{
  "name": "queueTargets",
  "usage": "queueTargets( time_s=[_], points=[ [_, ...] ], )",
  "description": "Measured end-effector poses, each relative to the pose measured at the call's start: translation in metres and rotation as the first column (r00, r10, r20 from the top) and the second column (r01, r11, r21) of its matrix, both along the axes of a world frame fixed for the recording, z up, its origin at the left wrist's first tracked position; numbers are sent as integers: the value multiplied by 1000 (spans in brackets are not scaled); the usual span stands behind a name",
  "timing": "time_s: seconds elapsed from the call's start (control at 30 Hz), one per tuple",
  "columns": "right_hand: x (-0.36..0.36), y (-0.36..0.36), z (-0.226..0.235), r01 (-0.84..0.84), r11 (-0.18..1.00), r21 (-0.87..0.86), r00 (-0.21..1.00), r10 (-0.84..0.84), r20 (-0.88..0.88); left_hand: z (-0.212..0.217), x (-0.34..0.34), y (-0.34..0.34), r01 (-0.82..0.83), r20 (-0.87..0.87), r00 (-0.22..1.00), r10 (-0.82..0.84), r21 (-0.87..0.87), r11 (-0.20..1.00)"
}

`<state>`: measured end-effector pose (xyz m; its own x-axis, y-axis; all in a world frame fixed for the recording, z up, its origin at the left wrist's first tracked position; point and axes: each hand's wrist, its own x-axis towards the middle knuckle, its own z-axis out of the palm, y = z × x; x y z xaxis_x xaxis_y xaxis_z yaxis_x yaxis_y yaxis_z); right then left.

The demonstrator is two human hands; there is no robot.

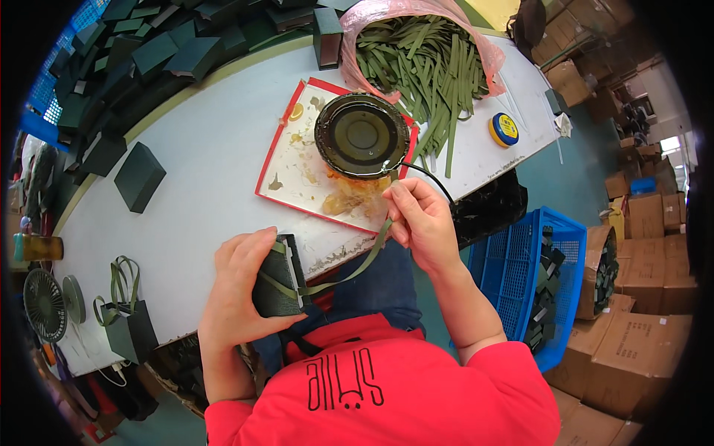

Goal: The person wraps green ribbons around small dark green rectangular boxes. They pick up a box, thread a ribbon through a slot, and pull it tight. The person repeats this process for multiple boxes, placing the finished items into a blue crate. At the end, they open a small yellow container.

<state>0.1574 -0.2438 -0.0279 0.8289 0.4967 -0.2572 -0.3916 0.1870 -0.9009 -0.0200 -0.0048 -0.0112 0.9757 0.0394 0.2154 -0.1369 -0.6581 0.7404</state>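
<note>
While the left hand (238, 290) curls round a small dark green box (279, 279) at the near edge of the white surface (201, 156), its thumb lies along the box's near side and its fingers wrap over the top, so the hand is closed on the box. An olive green ribbon (349, 271) runs from the box up and to the right, reaching the right hand (420, 219). That hand pinches the ribbon's far end between thumb and fingertips, the other fingers loosely bent, just near of a round black glue pot (362, 135). The pot stands on a red-edged white tray (297, 171) smeared with yellowish glue, and a thin black cord (431, 178) leaves the pot toward the right hand.

Farther off, a pink plastic bag (416, 44) lies open with a heap of green ribbon strips (424, 67) spilling from it. A yellow and blue tape roll (504, 128) sits to the right of the strips. One dark green box stands alone on the left of the surface (139, 176), and many more are piled at the far left (149, 52). A blue crate (520, 275) stands on the floor to the right, with brown cartons (647, 275) beyond it. Two small fans (48, 301) sit at the near left.
</note>
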Motion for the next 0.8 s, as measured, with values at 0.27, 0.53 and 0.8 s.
queueTargets(
  time_s=[0.27,0.53,0.8],
  points=[
    [4,13,0,34,998,-56,999,-32,39,-2,2,1,57,18,998,-58,71,996],
    [8,17,-5,22,996,-83,1000,-21,12,-2,0,1,53,18,998,-54,74,996],
    [-7,4,-1,-3,1000,-27,1000,3,0,-3,0,2,36,6,999,-36,63,997]
  ],
)
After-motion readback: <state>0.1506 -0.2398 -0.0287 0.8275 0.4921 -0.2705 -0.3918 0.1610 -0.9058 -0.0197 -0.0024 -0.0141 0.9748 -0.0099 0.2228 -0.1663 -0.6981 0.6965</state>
